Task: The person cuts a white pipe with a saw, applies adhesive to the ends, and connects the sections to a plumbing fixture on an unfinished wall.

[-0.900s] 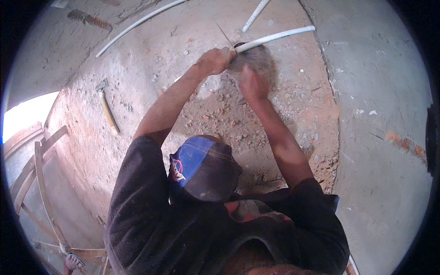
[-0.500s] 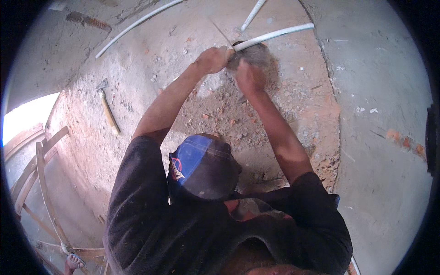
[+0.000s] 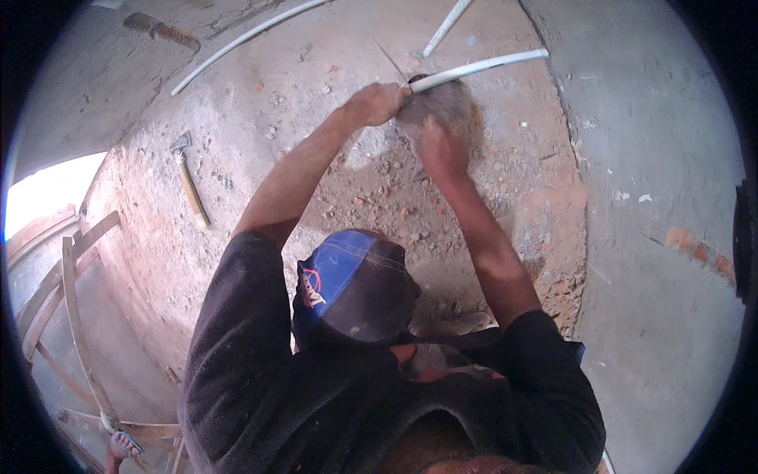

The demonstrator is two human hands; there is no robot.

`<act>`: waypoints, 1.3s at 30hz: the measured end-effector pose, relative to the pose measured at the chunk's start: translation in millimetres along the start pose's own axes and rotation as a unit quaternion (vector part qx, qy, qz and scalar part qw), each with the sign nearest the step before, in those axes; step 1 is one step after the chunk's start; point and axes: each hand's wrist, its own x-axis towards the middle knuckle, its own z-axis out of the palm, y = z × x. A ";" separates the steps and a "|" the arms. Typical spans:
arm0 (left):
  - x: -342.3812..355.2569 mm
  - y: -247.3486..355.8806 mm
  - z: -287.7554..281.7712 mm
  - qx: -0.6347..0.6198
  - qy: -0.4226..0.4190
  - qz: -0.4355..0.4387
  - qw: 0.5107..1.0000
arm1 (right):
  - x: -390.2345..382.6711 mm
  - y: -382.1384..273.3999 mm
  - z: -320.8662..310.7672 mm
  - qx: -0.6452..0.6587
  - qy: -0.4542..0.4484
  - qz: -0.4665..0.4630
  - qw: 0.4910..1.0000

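My left hand (image 3: 379, 104) is closed at the end of a white pipe (image 3: 482, 66), where a thin straight rod (image 3: 392, 61) also rises. What its fingers grip is hidden. Close by on the right, my right hand (image 3: 444, 152) is closed like a fist and smeared by motion; whatever it holds cannot be made out. Both hands are low over a grey, dusty patch (image 3: 442, 103) around a dark opening at the pipe's end. Between my arms is a blue and dark cap (image 3: 355, 288); what bears it is hidden.
Broken rubble (image 3: 387, 201) covers the floor before me. To the left lies a hammer (image 3: 191, 189) with a yellowish handle. More white pipes (image 3: 447, 28) lie beyond. A wooden frame (image 3: 79, 316) stands at lower left, near a person's sandalled foot (image 3: 124, 446). Grey concrete (image 3: 655, 237) borders the right.
The whole view has shifted slightly. My right hand has moved a little toward me, away from the pipe's end. My left hand stays beside the pipe.
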 end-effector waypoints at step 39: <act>-18.8 11.6 -7.4 -0.175 -0.005 -0.110 0.978 | -42.4 7.3 -21.0 0.010 -0.026 -0.027 0.999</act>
